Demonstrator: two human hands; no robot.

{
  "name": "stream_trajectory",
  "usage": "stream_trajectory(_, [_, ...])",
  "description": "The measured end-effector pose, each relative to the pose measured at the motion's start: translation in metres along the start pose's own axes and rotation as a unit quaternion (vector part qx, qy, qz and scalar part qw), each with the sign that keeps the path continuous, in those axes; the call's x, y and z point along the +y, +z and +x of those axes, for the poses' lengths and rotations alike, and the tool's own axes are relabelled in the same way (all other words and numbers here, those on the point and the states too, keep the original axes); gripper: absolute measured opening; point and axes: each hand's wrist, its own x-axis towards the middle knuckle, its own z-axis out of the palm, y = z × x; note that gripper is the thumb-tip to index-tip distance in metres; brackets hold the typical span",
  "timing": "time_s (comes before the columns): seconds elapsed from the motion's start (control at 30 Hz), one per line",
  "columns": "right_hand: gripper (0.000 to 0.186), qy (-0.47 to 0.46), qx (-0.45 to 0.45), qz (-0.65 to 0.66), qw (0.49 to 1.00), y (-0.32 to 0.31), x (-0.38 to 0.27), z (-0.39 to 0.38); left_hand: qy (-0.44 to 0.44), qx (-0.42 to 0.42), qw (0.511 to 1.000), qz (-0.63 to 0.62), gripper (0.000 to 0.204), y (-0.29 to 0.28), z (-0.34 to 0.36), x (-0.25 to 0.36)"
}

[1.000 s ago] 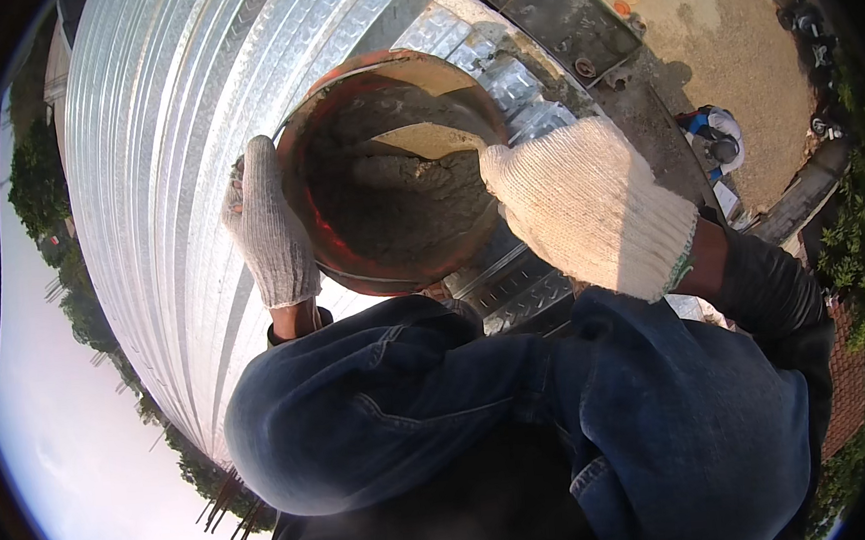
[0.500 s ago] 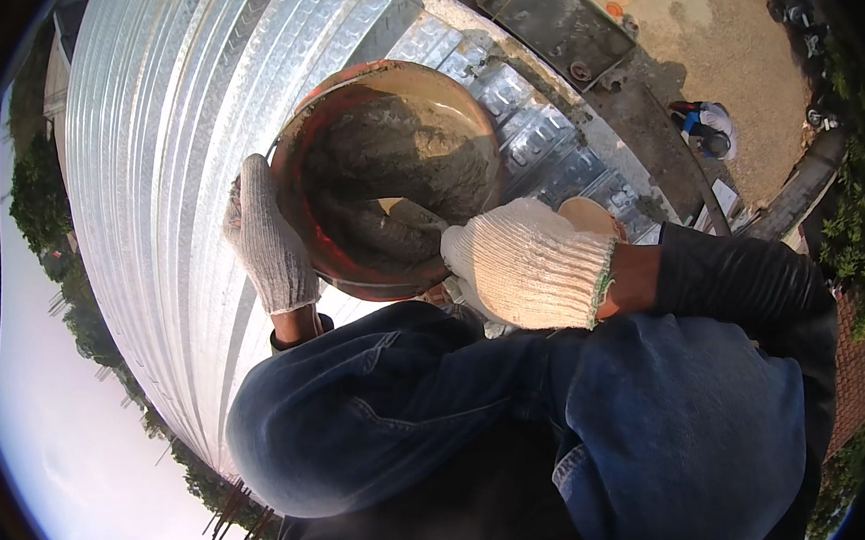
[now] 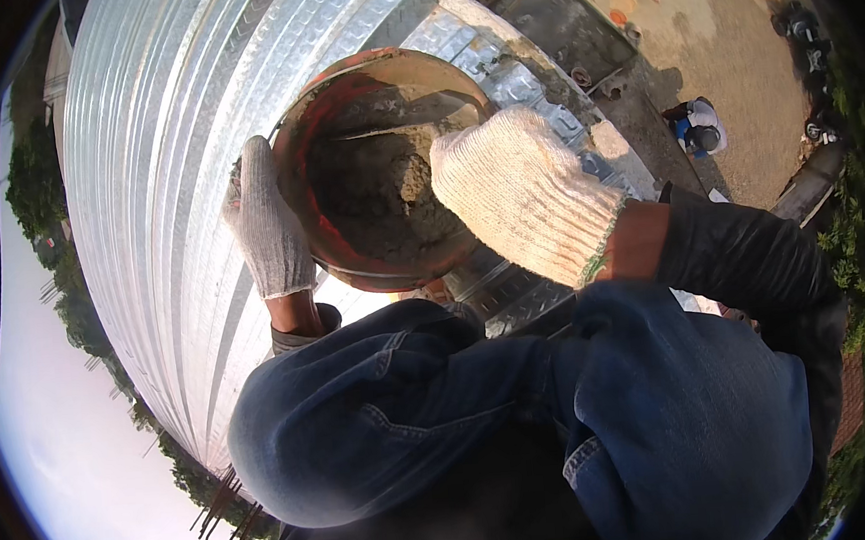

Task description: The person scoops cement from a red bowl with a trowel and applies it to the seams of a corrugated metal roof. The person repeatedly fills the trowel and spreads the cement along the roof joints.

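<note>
A round red-rimmed bucket [image 3: 323, 107] of wet grey mortar [image 3: 367, 199] sits before me over ribbed metal sheeting [image 3: 173, 138]. My left hand [image 3: 268, 216], in a grey knit glove, is closed on the bucket's left rim. My right hand [image 3: 517, 189], in a cream knit glove, is closed at the bucket's right side on a trowel; its handle is hidden by the glove and the blade [image 3: 403, 129] lies in the mortar. My bent, jeans-clad legs [image 3: 402, 413] are just below the bucket.
The sheeting ends at a rough edge [image 3: 550, 81] at the right. Beyond and below are a dark trough [image 3: 566, 25], a person [image 3: 698, 126] bending on sandy ground [image 3: 728, 49], and parked motorcycles [image 3: 802, 33]. Rebar ends [image 3: 223, 500] stick out at the lower left; trees line both sides.
My right hand dipped down toward me half a second ago and has since moved back up across the bucket with the trowel. My left hand stays on the rim.
</note>
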Motion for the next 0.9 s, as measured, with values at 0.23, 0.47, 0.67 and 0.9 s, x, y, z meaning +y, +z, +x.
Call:
stream_trajectory(0.23, [0.036,-0.128,-0.147,-0.012,0.981,-0.016,-0.019,-0.028,0.034,-0.029,0.998,0.043,0.031,0.001,-0.001,0.008])
stream_trajectory(0.47, [0.027,-0.078,0.022,0.162,0.983,-0.020,0.028,-0.052,0.043,-0.009,0.999,0.030,0.034,0.007,-0.008,0.011])
stream_trajectory(0.67, [0.038,0.085,-0.269,0.718,0.636,-0.007,0.025,-0.036,0.040,-0.003,0.999,0.023,0.036,0.007,-0.014,0.017])
stream_trajectory(0.9, [0.024,-0.087,-0.135,0.462,0.872,0.005,0.042,-0.068,0.022,-0.003,1.000,0.020,0.030,0.009,-0.018,0.002])
